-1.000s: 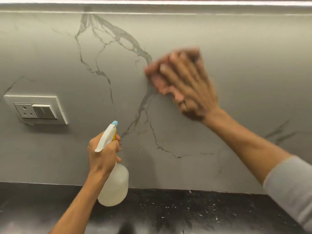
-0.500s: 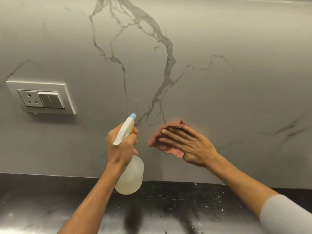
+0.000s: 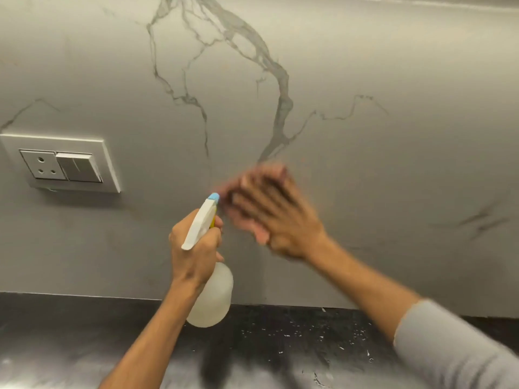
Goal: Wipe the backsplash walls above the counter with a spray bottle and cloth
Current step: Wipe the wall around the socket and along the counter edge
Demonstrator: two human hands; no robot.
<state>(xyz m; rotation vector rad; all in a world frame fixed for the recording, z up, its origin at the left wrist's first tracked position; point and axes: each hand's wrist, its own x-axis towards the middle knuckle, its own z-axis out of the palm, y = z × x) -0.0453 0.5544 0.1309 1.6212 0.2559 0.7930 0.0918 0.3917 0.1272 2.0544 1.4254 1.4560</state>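
We see the spray bottle (image 3: 209, 299) just left of the frame's centre, its long axis running from the rounded translucent base at lower centre up and slightly rightward to the white head, so the blue nozzle tip (image 3: 214, 196) points up and toward the backsplash (image 3: 393, 164). The base hangs in front of the line where the wall meets the dark desk (image 3: 280, 341), and we cannot tell whether it touches either. Our left hand (image 3: 193, 248) is wrapped closed around the bottle's neck, with fingers curled at the yellow trigger.

Just right of the nozzle, our right hand (image 3: 269, 217) lies flat toward the wall with fingers spread, heavily blurred. A smear of pinkish-red cloth (image 3: 224, 192) shows at the fingertips, pressed under the palm rather than pinched; how much of it lies beneath the hand we cannot tell. A grey sleeve (image 3: 449, 346) covers that forearm at lower right.

The backsplash is grey stone with pale and dark veins branching down from the upper centre to just above the right hand. At the left edge sits a white socket and switch plate (image 3: 60, 164), well apart from the hands. The desk along the bottom is glossy black with white specks
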